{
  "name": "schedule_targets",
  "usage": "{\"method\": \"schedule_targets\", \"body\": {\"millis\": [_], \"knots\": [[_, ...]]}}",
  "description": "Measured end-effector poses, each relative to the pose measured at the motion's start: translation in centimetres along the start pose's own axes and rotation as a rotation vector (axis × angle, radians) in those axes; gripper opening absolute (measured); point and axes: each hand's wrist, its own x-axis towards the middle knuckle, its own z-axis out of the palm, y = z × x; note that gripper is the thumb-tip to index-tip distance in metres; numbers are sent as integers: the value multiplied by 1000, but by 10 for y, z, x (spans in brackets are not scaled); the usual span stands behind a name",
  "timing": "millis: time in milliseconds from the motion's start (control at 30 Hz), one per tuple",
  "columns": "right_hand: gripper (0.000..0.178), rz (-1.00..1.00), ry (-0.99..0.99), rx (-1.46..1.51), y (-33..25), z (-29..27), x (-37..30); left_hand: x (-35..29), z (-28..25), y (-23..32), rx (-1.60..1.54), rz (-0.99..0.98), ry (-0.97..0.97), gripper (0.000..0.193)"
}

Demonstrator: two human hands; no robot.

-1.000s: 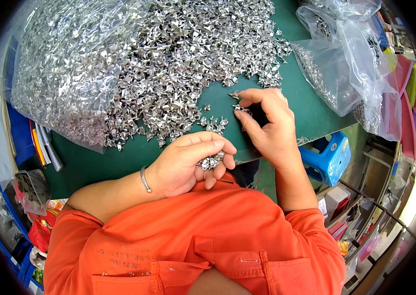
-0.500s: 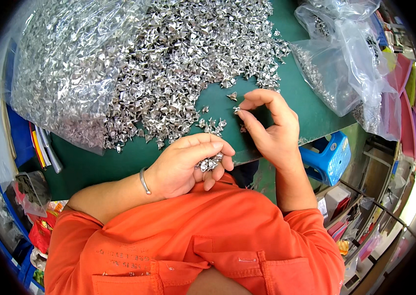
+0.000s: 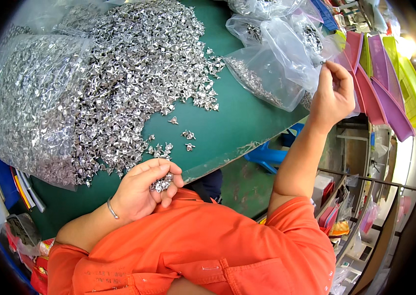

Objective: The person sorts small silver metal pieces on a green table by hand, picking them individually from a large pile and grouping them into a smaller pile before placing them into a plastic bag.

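Note:
My left hand [image 3: 141, 189], with a metal bangle at its wrist, is cupped near the table's front edge. Its fingers curl round a handful of small silver metal parts [image 3: 161, 183], shiny and pointed. Out to the right, my right hand [image 3: 335, 96] is raised beside the clear plastic bags, thumb and forefinger pinched on one small metal part [image 3: 322, 62], of which only a bit shows. A wide heap of the same metal parts [image 3: 129, 64] covers the far left of the green table [image 3: 222, 130]. A few loose parts [image 3: 188, 134] lie between the heap and my left hand.
At the left a big clear bag [image 3: 36, 108] full of metal parts rests against the heap. Bags partly filled with parts [image 3: 257, 81] lie at the table's right. Past them are pink, purple and green plastic trays [image 3: 370, 93]. A blue stool [image 3: 267, 156] stands below the edge.
My right hand has moved from above the loose parts near the heap out to the right, beside the bags. The view has turned rightward; my left hand still cups its parts.

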Motion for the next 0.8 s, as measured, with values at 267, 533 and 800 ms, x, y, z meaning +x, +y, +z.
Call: {"method": "schedule_targets", "body": {"millis": [267,533,800], "knots": [[18,201,-503,-127,20,8,26,-6,-6,-1,-17,33,-21,24],[26,-177,-435,-66,-61,16,-43,-4,-1,0,2,-5,39,27],[21,-77,-994,333,-86,26,-118,-3,1,1,2,-7,15,26]]}}
